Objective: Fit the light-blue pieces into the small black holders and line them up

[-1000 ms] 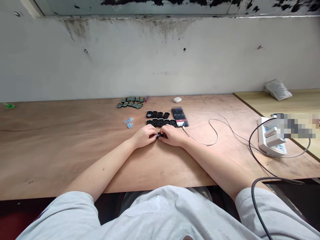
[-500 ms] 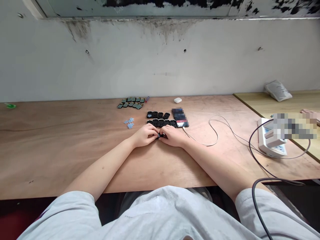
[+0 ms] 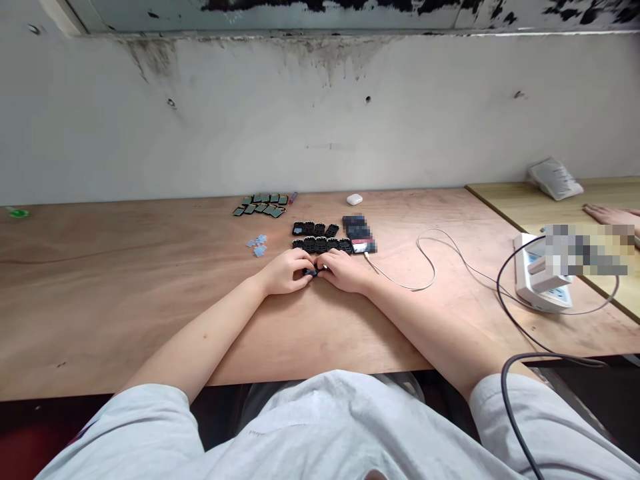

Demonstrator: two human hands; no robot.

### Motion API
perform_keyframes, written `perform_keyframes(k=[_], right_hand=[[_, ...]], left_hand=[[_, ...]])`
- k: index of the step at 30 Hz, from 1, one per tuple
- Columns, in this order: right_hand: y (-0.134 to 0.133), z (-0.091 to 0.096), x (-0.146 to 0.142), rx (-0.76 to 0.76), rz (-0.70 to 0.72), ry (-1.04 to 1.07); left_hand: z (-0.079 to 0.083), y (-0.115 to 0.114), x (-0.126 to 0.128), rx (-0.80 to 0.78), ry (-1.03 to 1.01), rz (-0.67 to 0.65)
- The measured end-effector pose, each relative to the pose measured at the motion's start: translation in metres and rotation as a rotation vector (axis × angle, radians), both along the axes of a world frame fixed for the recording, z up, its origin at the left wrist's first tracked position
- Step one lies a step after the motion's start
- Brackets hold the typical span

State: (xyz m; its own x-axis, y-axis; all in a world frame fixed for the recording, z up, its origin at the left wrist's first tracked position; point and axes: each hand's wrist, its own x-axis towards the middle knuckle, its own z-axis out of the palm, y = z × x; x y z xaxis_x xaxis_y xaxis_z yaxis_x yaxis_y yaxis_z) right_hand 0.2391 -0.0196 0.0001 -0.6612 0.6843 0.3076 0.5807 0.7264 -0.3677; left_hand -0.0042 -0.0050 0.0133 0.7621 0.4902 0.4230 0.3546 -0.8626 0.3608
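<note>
Little has shifted in last second: both hands nudged slightly leftward, small black part [image 3: 311, 272] pinched between them as before. Left hand [image 3: 287, 271] curled, fingertips closed on part; right hand [image 3: 344, 271] meets it from other side, gripping same piece low over desk [image 3: 150, 293]. Rows of black parts [image 3: 320, 238] just beyond knuckles, green chips [image 3: 261, 205] farther back. Co-worker's hand [image 3: 610, 215] now flat on neighbouring desk. Fitting work appears mid-step.

Matt plywood table [image 3: 125, 300] — smooth
</note>
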Motion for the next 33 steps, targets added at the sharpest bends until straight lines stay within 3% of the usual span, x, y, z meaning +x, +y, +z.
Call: perform_keyframes(k=[11, 23, 33], right_hand=[[0.002, -0.003, 0.000, 0.009, 0.001, 0.030], [0.003, -0.004, 0.001, 0.027, 0.007, 0.057], [0.003, -0.004, 0.001, 0.041, -0.009, 0.048]], left_hand=[[0.000, 0.003, -0.003, 0.070, 0.069, 0.020], [-0.011, 0.008, -0.002, 0.156, 0.086, -0.032], [-0.012, 0.010, -0.002, 0.095, 0.057, -0.042]])
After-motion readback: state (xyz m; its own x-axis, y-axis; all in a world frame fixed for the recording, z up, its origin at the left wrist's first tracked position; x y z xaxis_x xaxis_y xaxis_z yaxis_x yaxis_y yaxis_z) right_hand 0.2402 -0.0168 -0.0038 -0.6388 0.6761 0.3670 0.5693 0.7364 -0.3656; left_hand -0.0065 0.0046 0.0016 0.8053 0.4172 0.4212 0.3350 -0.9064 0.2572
